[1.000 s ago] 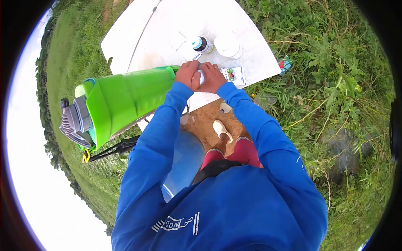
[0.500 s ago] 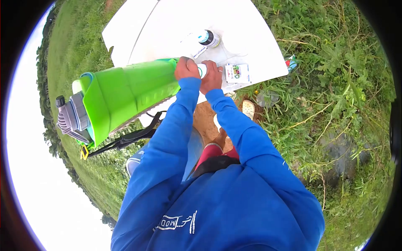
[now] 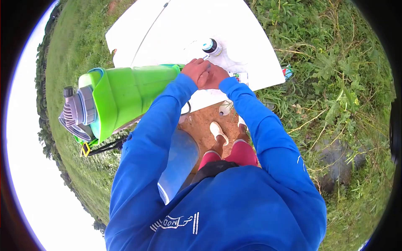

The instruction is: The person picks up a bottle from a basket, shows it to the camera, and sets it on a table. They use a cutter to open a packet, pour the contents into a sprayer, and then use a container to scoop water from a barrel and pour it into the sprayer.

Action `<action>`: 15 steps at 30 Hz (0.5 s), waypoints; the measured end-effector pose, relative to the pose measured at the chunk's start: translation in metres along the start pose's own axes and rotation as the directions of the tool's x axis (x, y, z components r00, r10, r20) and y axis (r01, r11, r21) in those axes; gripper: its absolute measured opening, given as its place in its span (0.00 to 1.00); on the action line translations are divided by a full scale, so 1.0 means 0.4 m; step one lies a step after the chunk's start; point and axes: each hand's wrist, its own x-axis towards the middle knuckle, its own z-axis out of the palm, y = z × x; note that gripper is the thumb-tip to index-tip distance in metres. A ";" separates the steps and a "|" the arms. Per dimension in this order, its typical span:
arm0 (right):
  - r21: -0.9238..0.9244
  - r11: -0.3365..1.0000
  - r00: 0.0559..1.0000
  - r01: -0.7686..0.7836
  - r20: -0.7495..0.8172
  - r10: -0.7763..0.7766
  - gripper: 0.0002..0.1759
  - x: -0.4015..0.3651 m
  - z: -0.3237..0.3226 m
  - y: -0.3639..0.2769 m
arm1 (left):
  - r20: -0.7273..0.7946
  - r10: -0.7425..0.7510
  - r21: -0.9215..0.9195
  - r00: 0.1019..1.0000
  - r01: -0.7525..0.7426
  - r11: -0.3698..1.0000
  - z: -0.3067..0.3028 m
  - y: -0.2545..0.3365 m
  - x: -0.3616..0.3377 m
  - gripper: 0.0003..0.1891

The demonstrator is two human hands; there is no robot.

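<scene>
My left hand (image 3: 195, 70) and my right hand (image 3: 215, 77) are closed together above the near edge of the white table (image 3: 180, 33). Whatever sits between their fingers is hidden. Just beyond them stands a small dark bottle (image 3: 212, 47) with a pale label. A printed packet (image 3: 244, 78) lies beside my right hand, partly covered by it. To the left, a bright green backpack sprayer (image 3: 134, 90) with a grey cap and nozzle-like fitting (image 3: 77, 106) lies on its side in this view, its end close to my left wrist.
A blue barrel (image 3: 181, 157) stands below the table, near my left sleeve. Weeds (image 3: 322, 83) grow along the right side, with a colourful wrapper (image 3: 287, 72) by the table edge. Bare soil (image 3: 203, 121) lies around the feet in white clogs (image 3: 217, 132).
My hands have come closer together and cover the white round object that showed between them. My right hand now overlaps the packet. The view has shifted, showing more of the barrel.
</scene>
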 end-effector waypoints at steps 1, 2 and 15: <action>0.004 1.000 1.000 -0.001 0.010 0.001 0.40 -0.004 0.013 -0.004 | 0.070 0.047 0.002 0.996 -0.047 0.999 -0.001 -0.003 0.001 0.06; -0.042 0.998 0.995 -0.043 -0.089 0.039 0.40 -0.013 0.034 -0.011 | 0.076 0.035 -0.004 0.996 -0.035 0.999 0.001 -0.001 -0.006 0.06; 0.102 0.953 0.787 -0.285 -0.543 0.293 0.33 -0.025 0.124 -0.099 | -0.506 -0.813 -0.638 0.289 0.509 0.578 0.086 -0.019 -0.001 0.12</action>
